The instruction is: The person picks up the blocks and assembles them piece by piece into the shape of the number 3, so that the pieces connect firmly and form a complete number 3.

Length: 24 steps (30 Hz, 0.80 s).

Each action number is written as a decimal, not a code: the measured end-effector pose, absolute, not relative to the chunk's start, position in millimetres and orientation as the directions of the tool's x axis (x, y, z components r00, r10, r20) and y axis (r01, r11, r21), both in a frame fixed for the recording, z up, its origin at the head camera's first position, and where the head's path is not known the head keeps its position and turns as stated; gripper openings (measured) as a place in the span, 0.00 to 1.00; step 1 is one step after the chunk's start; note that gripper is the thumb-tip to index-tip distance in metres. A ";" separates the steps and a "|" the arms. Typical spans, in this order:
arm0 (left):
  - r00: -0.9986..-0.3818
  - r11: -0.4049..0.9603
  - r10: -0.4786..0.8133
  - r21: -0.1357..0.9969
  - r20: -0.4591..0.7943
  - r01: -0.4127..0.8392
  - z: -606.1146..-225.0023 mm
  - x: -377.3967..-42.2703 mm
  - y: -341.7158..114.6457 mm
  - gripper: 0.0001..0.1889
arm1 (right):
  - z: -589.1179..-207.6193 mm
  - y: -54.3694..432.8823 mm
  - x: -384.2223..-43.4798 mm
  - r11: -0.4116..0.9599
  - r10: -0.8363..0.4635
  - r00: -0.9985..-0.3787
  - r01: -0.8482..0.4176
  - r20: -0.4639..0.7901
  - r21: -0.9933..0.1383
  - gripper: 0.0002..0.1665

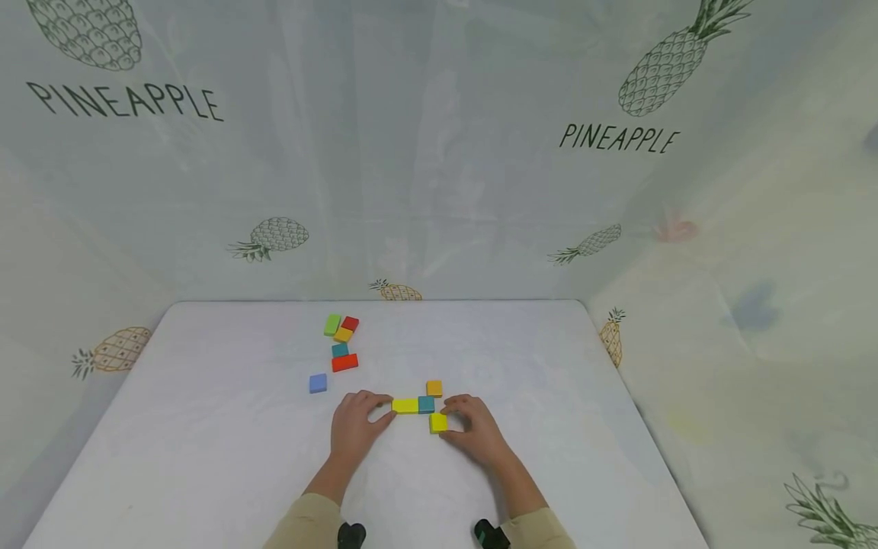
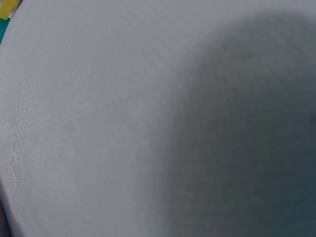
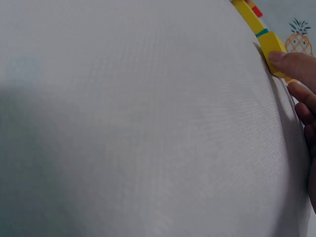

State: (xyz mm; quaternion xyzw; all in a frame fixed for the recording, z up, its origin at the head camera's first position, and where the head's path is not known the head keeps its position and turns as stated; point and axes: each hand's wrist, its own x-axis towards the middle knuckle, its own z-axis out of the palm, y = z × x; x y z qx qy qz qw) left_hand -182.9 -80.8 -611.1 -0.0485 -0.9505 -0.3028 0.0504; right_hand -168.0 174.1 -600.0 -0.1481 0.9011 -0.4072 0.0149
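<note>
In the head view, my left hand (image 1: 353, 428) pinches the left end of a long yellow block (image 1: 405, 406) between thumb and index finger. A teal block (image 1: 426, 405) touches that block's right end. My right hand (image 1: 478, 432) holds a shorter yellow block (image 1: 438, 423) by its right side, just below and right of the teal one. The right wrist view has the thumb (image 3: 291, 63) against this yellow block's face; the other fingers curl beside it. An orange block (image 1: 434, 388) lies just above the teal block. Only slivers of yellow and teal show in the left wrist view.
Left of the hands lie a blue block (image 1: 318, 383), a red-orange block (image 1: 345, 363), a teal block (image 1: 340, 350), a small orange block (image 1: 344, 335), a red block (image 1: 350, 323) and a green block (image 1: 332, 325). The white table (image 1: 549, 358) meets pineapple-printed curtains (image 1: 439, 152).
</note>
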 end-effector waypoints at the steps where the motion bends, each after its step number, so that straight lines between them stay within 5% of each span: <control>1: -0.990 0.812 0.062 0.570 0.124 0.123 -610.6 -183.0 -80.9 0.18 | -600.3 173.8 -167.7 0.623 -0.276 -0.956 -0.253 0.095 -0.740 0.18; 24: -0.990 0.807 0.056 0.578 0.132 0.122 -603.9 -180.2 -80.0 0.18 | -604.8 173.6 -166.4 0.597 -0.248 -0.957 -0.272 0.149 -0.755 0.15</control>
